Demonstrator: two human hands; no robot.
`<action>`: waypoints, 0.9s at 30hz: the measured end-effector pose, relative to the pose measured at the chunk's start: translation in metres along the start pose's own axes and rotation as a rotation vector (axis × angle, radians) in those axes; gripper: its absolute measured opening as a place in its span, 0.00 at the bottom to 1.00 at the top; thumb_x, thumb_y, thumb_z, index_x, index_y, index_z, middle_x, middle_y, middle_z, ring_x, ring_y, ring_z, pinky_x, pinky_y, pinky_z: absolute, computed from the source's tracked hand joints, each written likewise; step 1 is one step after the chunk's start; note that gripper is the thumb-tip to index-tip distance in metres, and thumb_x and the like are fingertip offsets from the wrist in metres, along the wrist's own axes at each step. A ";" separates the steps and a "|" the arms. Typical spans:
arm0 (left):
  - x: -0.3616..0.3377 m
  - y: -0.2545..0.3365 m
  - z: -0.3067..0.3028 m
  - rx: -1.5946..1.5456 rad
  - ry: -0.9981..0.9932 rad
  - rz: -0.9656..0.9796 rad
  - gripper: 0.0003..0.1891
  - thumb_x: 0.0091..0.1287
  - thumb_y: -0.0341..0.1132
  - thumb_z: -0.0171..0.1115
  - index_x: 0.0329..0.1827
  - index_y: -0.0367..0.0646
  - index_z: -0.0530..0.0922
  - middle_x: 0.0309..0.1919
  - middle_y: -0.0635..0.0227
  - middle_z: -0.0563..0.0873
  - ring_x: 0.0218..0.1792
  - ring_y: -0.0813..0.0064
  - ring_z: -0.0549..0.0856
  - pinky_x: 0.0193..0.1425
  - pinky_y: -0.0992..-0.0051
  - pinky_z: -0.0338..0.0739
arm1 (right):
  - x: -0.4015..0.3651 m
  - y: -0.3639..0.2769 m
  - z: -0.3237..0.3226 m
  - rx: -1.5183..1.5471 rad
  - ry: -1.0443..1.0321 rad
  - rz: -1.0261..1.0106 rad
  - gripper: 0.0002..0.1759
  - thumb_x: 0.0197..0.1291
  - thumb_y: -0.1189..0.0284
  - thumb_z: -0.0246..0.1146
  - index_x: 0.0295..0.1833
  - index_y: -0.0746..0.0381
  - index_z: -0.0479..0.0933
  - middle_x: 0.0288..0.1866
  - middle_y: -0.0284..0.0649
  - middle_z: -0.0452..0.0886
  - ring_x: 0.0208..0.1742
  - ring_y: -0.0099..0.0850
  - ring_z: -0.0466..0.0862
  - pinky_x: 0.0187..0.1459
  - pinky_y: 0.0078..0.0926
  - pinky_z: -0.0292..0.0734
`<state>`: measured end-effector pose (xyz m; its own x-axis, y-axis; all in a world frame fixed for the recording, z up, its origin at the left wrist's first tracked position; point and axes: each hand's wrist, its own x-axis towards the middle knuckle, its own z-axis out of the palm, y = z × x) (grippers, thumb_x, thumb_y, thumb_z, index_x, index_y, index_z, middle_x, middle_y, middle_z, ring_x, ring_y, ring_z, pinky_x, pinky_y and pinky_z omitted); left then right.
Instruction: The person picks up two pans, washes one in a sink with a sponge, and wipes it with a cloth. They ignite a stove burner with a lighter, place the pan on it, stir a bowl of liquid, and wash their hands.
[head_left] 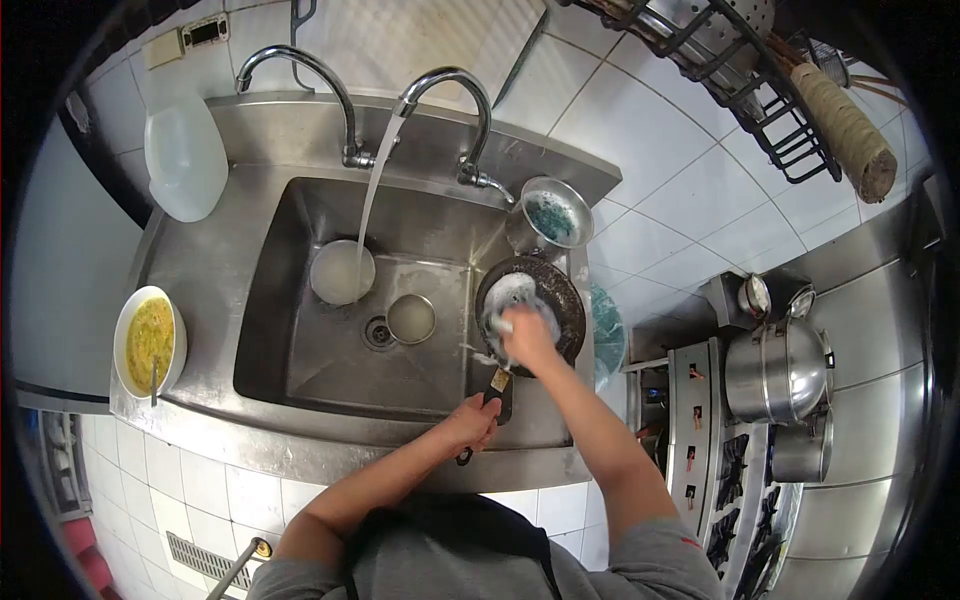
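Observation:
My left hand (470, 424) is closed round the black handle of a frying pan (570, 305). The dark pan is held over the sink's right end, its inside facing up and covered with white suds. Over the pan, my right hand (532, 342) is blurred by motion. Its fingers are closed on a pale scrub pad (500, 324), mostly hidden by the hand and foam. Just behind the pan stands a metal bowl (552, 208) with something blue-green and sudsy in it.
Water runs from the right faucet (447, 76) into a round pot (342, 272) in the sink (300, 350). A small metal bowl (411, 319) sits near the drain. On the left counter are a plastic jug (186, 160) and a bowl of yellow food (150, 345). A stove (692, 430) stands right.

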<state>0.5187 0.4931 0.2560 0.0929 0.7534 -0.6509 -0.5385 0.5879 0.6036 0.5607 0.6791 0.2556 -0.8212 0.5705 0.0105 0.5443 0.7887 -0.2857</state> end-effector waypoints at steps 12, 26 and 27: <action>-0.001 0.001 0.001 -0.005 0.002 0.011 0.13 0.67 0.46 0.46 0.33 0.46 0.63 0.18 0.74 0.65 0.14 0.82 0.63 0.14 0.80 0.54 | 0.023 0.005 0.003 -0.167 0.015 -0.036 0.11 0.40 0.75 0.62 0.35 0.59 0.77 0.37 0.45 0.78 0.39 0.42 0.79 0.41 0.39 0.74; -0.002 0.003 0.001 0.056 0.012 0.012 0.13 0.67 0.45 0.44 0.33 0.45 0.64 0.17 0.74 0.67 0.14 0.82 0.65 0.13 0.78 0.59 | 0.047 0.042 -0.018 -0.263 -0.015 0.083 0.08 0.43 0.73 0.59 0.33 0.59 0.77 0.32 0.46 0.79 0.34 0.45 0.80 0.39 0.41 0.75; -0.003 0.005 -0.001 0.051 0.011 0.014 0.13 0.67 0.45 0.44 0.33 0.46 0.64 0.17 0.74 0.67 0.14 0.82 0.65 0.14 0.78 0.59 | 0.047 0.062 -0.020 -0.288 -0.051 0.094 0.09 0.45 0.70 0.60 0.34 0.58 0.77 0.32 0.45 0.79 0.36 0.44 0.80 0.41 0.41 0.75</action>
<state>0.5146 0.4934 0.2603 0.0766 0.7586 -0.6471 -0.4961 0.5919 0.6352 0.5595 0.7592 0.2579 -0.7684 0.6377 -0.0536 0.6386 0.7695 0.0004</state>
